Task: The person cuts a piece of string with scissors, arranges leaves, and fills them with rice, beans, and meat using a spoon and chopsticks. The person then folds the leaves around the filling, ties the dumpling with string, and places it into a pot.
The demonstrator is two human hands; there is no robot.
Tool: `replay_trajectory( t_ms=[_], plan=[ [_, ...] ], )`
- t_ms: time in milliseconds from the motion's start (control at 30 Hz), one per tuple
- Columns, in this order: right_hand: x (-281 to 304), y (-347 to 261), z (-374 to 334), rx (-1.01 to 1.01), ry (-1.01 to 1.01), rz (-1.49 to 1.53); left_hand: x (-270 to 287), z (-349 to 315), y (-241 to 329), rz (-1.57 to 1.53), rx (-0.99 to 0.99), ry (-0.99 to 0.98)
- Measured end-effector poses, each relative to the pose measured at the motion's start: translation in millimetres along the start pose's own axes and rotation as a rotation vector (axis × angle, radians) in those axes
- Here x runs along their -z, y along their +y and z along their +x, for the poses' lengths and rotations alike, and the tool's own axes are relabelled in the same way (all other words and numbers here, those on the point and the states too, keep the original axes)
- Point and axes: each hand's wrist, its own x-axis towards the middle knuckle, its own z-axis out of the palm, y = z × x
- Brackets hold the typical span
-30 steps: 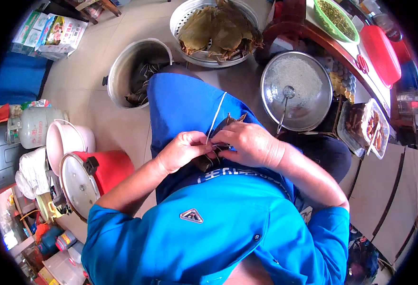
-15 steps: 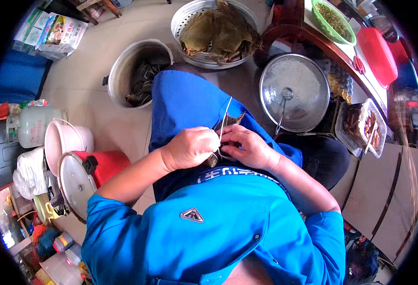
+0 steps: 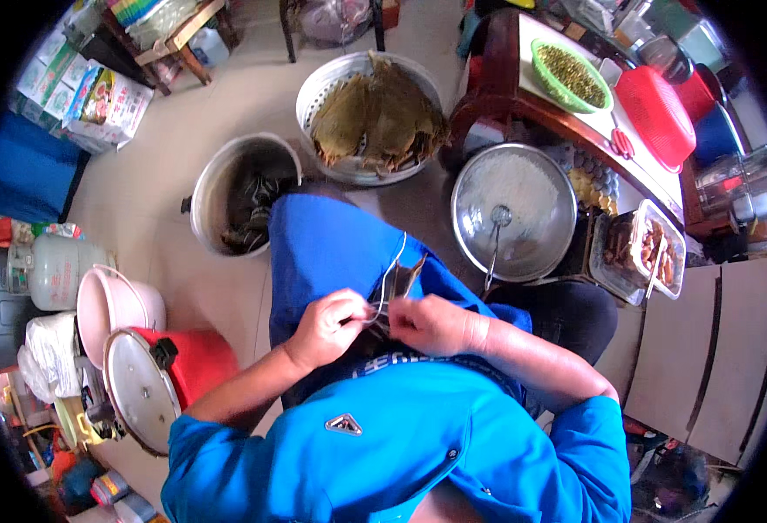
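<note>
A leaf-wrapped dumpling (image 3: pixel 407 277) lies in my lap against the blue apron (image 3: pixel 322 240), mostly hidden by my hands. White string (image 3: pixel 386 283) runs up from it between my hands, its loose end resting on the apron. My left hand (image 3: pixel 329 327) is closed, thumb and fingers pinching the string at the dumpling's left side. My right hand (image 3: pixel 436 324) is curled at the right side, also closed on the string, its fingertips partly hidden. Ahead to the left, a deep pot (image 3: pixel 206 185) holds dark, string-tied dumplings (image 3: pixel 257 209).
A perforated basin (image 3: pixel 312 103) of broad leaves (image 3: pixel 374 118) stands ahead. Right of it, a steel bowl (image 3: pixel 559 253) holds white rice (image 3: pixel 514 183) and a ladle (image 3: pixel 493 253). Farther right are a tub of meat pieces (image 3: pixel 658 248) and a green basket (image 3: pixel 606 106). A pink bucket (image 3: pixel 109 305) stands left.
The view has tilted, so everything ahead sits lower. My hands have shifted along the string, the right turning from flatter fingers to a closed grip, and more of the string's loop shows.
</note>
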Motion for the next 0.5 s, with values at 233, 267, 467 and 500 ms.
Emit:
replay_trajectory(
  t_ms=[233,267,467,500],
  plan=[
    [-4.1,13.0,-0.7,-0.106,-0.22,0.086,19.4,10.1,0.7,-0.173,0.019,-0.309],
    [-3.2,13.2,-0.2,-0.119,-0.217,0.137,15.3,13.0,-6.7,-0.372,-0.01,-0.4],
    [-10.3,25.0,-4.1,-0.04,-0.223,0.251,-1.8,9.9,-8.8,-0.904,0.543,-0.352],
    [-12.6,30.2,-4.9,-0.04,-0.218,0.254,-0.3,10.3,-8.3,-0.944,0.601,-0.308]
  ],
)
